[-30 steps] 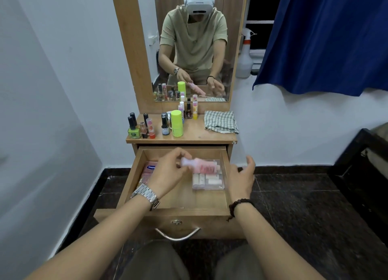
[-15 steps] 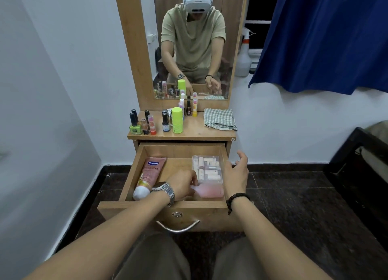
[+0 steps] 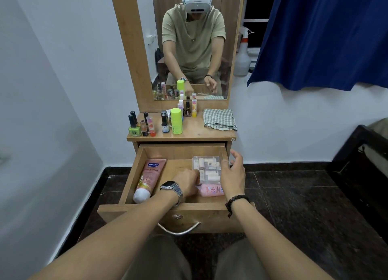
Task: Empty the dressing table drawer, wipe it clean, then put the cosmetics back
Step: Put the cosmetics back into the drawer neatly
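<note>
My left hand (image 3: 186,182) reached into the open drawer (image 3: 134,174), its fingers curled at the cap end of the pink lotion bottle (image 3: 212,189); I could not tell whether they gripped it. That bottle lay at the drawer's front right, before the clear box (image 3: 207,168). My right hand (image 3: 232,172) hovered released above the drawer's right side. The Vaseline tube (image 3: 150,176) lay along the left.

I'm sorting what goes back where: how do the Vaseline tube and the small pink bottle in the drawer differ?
The Vaseline tube is longer, lies along the drawer's left side with its white cap toward the front, and is untouched. The small pink bottle is shorter, lies crosswise at the front right, with the left hand at its end. Both are pink and lie flat.
</note>
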